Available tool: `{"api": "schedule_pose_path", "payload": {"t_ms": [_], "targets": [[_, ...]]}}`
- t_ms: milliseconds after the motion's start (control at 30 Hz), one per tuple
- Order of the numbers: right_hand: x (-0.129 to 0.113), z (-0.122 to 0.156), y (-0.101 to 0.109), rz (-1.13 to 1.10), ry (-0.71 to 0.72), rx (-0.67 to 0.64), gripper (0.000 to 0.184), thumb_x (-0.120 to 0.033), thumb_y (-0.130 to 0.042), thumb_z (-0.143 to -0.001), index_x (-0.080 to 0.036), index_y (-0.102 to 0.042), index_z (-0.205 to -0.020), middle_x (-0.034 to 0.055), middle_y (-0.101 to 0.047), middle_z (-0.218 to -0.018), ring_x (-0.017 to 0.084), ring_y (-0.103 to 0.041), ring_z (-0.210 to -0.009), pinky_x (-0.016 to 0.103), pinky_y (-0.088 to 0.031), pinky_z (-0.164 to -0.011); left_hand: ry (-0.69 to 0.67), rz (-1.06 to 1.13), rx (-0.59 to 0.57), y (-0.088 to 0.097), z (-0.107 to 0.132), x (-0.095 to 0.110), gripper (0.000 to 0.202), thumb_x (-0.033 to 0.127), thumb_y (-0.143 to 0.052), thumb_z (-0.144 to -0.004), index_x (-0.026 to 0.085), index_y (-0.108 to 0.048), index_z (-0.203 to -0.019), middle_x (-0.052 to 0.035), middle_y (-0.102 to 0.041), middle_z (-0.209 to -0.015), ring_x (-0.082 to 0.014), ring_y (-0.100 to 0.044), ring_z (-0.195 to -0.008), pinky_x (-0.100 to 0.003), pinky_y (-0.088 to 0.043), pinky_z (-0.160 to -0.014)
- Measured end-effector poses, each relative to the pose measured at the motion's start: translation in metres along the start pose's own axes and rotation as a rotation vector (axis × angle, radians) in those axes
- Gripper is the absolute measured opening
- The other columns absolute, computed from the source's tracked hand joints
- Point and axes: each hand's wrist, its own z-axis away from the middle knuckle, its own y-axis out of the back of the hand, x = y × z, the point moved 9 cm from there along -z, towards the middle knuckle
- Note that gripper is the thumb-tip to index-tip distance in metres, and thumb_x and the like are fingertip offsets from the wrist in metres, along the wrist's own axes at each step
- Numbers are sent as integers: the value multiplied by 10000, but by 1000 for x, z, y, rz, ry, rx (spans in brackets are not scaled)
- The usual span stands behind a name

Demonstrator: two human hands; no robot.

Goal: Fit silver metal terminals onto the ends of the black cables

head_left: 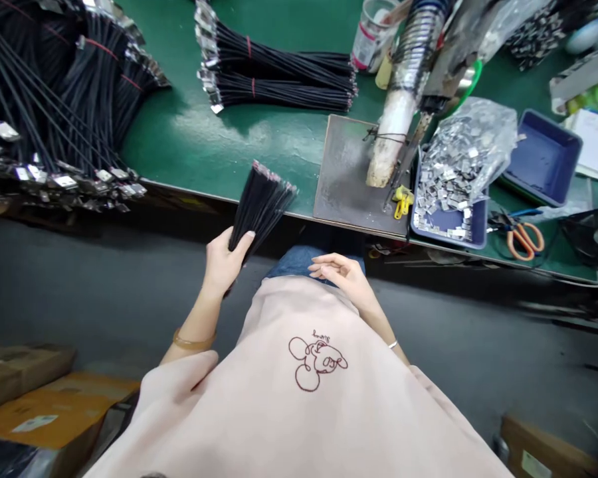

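My left hand [224, 260] is closed round a bundle of black cables [262, 203], which fans upward toward the edge of the green workbench [199, 139]. My right hand [339, 273] hovers over my lap with the fingers loosely spread and nothing in it. A grey metal plate [343, 171] lies on the bench just ahead of the right hand. A white-tipped tool [393, 133] rests its end on that plate.
Tied bundles of black cables with metal connectors [279, 74] lie further back, and a large pile of them [54, 99] fills the left. A blue tray with a bag of metal clips [453, 176], an empty blue tray [543, 159] and orange scissors [524, 239] sit right. Cardboard boxes [34, 398] stand on the floor.
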Motion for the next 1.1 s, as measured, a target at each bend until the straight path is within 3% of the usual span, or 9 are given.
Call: {"api": "schedule_pose_path", "payload": {"t_ms": [200,400,533,700,767,867,967,1033,1100], "targets": [[9,-4,-12,43,-20,-65,363,-493,-747,-844,-215,-725,-1077,76,-797,-1053,180,-769,-917,341,-596,-914,309,843,-506,-58,19,-12,706,835,-675,-675,170,-571,-889,66,-500,-491,-72,-412,-333,-198,-307,-359],[11,-5,-14,73,-36,-58,368,-498,-741,-847,-217,-723,-1084,80,-794,-1063,194,-769,-930,358,-598,-914,251,1087,-740,-67,30,-4,591,604,-869,-583,217,-435,-693,127,-301,-391,-36,-236,-239,-186,-203,-286],[15,-6,-15,87,-45,-63,375,-501,-740,-847,-215,-723,-1089,81,-794,-1061,196,-770,-937,363,-598,-927,304,1048,-755,-65,21,-13,397,481,-786,-760,194,-511,-753,114,-356,-434,-31,-269,-260,-167,-219,-312],[19,-4,-14,145,-58,-60,381,-516,-726,-853,-218,-721,-1091,83,-796,-1061,209,-770,-963,384,-598,-951,284,1036,-697,-54,13,-26,433,485,-849,-671,174,-563,-765,101,-394,-412,-46,-321,-265,-179,-261,-316],[4,-2,-12,230,18,-12,363,-510,-700,-877,-231,-720,-1107,80,-794,-1079,223,-763,-1004,405,-595,-972,298,1013,-676,-49,15,-33,363,414,-830,-727,154,-583,-782,83,-435,-435,-43,-356,-288,-171,-277,-336],[-48,-7,-15,467,298,61,354,-474,-607,-950,-287,-680,-1241,61,-758,-1215,231,-718,-1146,447,-553,-1068,264,1019,-621,-32,19,-39,393,420,-857,-683,159,-588,-801,81,-444,-440,-50,-382,-311,-175,-295,-357],[-92,-31,-35,832,534,68,511,-491,-557,-971,-278,-540,-1435,61,-558,-1519,263,-488,-1456,542,-278,-1292,181,1038,-440,-1,16,-37,371,417,-842,-697,183,-571,-795,88,-431,-454,-52,-375,-324,-189,-310,-370],[-103,-55,-41,1025,534,153,648,-547,-559,-954,-179,-481,-1482,115,-430,-1610,326,-315,-1554,634,-54,-1312,181,1079,-325,14,16,-33,327,426,-784,-761,206,-578,-886,95,-433,-499,-48,-346,-333,-196,-305,-378],[-103,-70,-50,1099,490,176,732,-593,-569,-933,-80,-502,-1451,199,-434,-1590,391,-290,-1553,682,20,-1288,187,1142,-271,20,19,-26,326,429,-731,-797,222,-568,-988,86,-455,-576,-52,-362,-374,-204,-323,-405]]}}
